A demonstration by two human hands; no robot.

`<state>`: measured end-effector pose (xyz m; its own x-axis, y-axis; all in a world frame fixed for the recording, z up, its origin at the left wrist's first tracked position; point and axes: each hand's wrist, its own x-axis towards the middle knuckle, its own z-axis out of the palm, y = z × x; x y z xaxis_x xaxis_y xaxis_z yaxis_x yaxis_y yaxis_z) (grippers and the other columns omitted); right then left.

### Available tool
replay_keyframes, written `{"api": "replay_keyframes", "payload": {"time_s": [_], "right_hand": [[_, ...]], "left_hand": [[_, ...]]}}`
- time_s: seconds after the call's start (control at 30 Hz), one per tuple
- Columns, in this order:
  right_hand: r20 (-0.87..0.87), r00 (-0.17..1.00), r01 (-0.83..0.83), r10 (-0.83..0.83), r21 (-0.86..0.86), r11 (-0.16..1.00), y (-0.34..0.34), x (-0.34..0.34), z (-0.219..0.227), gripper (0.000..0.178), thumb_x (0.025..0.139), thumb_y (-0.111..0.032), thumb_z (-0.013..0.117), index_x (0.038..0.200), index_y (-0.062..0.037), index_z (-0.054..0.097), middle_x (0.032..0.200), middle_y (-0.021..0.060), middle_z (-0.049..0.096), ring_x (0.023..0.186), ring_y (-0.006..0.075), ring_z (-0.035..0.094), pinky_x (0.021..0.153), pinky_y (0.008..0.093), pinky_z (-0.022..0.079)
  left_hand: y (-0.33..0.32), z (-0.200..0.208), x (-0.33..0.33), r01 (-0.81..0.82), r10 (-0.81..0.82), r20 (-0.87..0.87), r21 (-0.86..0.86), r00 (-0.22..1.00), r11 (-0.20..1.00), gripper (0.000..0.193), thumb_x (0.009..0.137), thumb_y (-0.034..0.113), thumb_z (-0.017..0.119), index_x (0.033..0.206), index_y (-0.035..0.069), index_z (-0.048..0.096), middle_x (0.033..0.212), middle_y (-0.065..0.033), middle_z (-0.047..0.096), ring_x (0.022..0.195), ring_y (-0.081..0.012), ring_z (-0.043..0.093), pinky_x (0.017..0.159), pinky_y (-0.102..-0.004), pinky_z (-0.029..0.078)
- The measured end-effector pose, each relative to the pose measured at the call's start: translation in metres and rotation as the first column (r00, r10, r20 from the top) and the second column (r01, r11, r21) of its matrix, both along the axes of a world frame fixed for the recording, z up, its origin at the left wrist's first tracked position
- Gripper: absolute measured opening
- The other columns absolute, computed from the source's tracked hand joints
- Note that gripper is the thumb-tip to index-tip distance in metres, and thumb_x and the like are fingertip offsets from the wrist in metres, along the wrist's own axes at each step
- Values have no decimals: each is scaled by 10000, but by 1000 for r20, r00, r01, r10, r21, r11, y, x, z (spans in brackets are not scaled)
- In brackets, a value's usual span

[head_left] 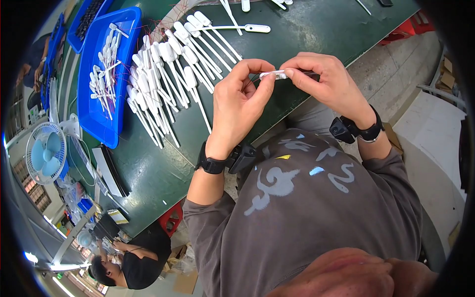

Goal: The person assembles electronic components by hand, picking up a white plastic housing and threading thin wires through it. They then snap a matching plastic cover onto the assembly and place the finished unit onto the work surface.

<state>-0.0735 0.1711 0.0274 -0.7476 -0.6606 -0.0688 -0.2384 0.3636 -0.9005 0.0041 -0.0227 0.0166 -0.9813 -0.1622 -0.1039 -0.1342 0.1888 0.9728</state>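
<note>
Seen from above, looking down over a grey printed shirt (307,208) at a dark green workbench (163,168).

Left hand (240,106) raised above the bench edge, fingers curled, thumb and forefinger pinched shut on one end of a small white plastic piece (273,74). Right hand (326,81) just beside it, thumb and fingertips closed on the other end of the same piece, where a thin dark stem seems to run on under the fingers. Piece held level between both hands, in the air over the near edge of the bench, clear of the surface. Black band with a small dark box on each wrist.

Left of the hands, lying loose on the bench: a fanned row of white stick pieces (163,74), each with a rounded paddle head and a thin stem, many overlapping. One more (247,28) lying apart, crosswise, farther back.

Farther left, a blue shallow tray (106,126) holding a smaller heap of the same white pieces (104,74) mixed with thin reddish wires. Behind it, a second blue tray (79,37) with dark contents, too small to make out.

At the bench's left end, a small desk fan (44,153) with pale blue blades. Below, another person in a black top (143,262), bent over.
</note>
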Motion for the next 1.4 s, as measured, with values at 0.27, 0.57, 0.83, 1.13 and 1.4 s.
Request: {"api": "replay_keyframes", "payload": {"time_s": [0.27, 0.57, 0.83, 1.13, 1.4], "right_hand": [[-304, 942, 151, -144, 0, 989, -13, 14, 0, 127, 929, -57, 655, 1035, -29, 720, 781, 47, 602, 618, 119, 533, 563, 262, 416], [-489, 863, 157, -131, 11, 988, -18, 16, -4, 123, 913, -46, 677, 1027, -40, 722, 799, 50, 625, 587, 145, 542, 540, 274, 428], [-465, 875, 154, -134, 6, 988, -19, 16, -6, 120, 907, -43, 683, 1020, -48, 722, 803, 48, 628, 587, 153, 542, 540, 274, 429], [-626, 769, 171, -126, 11, 985, -22, 19, -8, 149, 875, -36, 709, 1024, -45, 716, 818, 64, 640, 641, 213, 615, 570, 314, 480], [-699, 707, 166, -111, 12, 986, -28, 21, -10, 162, 867, -35, 718, 1028, -47, 714, 833, 67, 651, 663, 231, 634, 576, 328, 492]], "left_hand": [[4, -5, 0, -59, 54, 25, 298, 998, 953, 183, 954, 118, 683, 1089, -7, 679, 880, 39, 634, 625, 14, 421, 546, -190, 348], [3, -5, -1, -130, 91, 123, 364, 988, 922, 172, 982, 138, 665, 1106, 19, 685, 772, 79, 560, 595, 24, 368, 505, -175, 253], [0, -2, -1, -150, 97, 165, 348, 982, 925, 120, 952, 80, 656, 1026, -9, 689, 895, 31, 652, 712, 13, 522, 634, -164, 409], [4, -4, -3, -150, 79, 175, 444, 981, 883, 154, 955, 101, 637, 1086, 23, 653, 697, 71, 506, 562, -8, 391, 476, -186, 257], [1, -7, -2, -153, 62, 207, 462, 976, 874, 154, 947, 83, 608, 1075, 8, 653, 825, 46, 590, 659, 0, 457, 553, -179, 338]]}}
